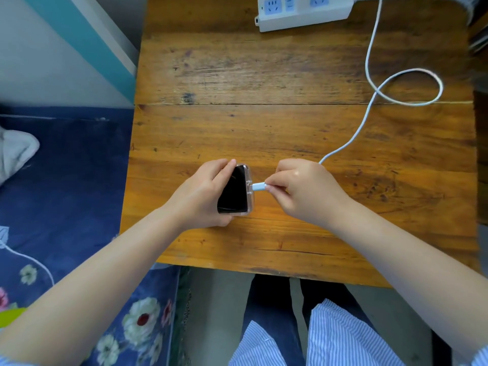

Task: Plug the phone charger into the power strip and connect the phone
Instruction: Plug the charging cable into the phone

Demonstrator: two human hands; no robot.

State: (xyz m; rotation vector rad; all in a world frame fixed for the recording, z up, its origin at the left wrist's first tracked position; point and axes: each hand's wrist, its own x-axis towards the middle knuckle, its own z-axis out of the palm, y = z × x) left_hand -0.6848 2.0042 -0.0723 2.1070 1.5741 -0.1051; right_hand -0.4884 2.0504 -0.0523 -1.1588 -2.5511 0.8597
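Note:
A black phone (233, 190) in a clear case is held just above the wooden table (237, 75), gripped by my left hand (200, 194) around its left side. My right hand (303, 188) pinches the pale blue connector (259, 186) of the charging cable (369, 62), whose tip sits at the port on the phone's right-facing bottom edge. The white cable loops across the table's right side and runs to the top edge near the white power strip (303, 11). The charger plug itself is out of view.
A bed with a dark blue flowered sheet (66, 180) lies left of the table, with a white cloth (15, 151) and another thin white cable (29, 260) on it. My striped-clothed lap (330, 339) is below the table's near edge.

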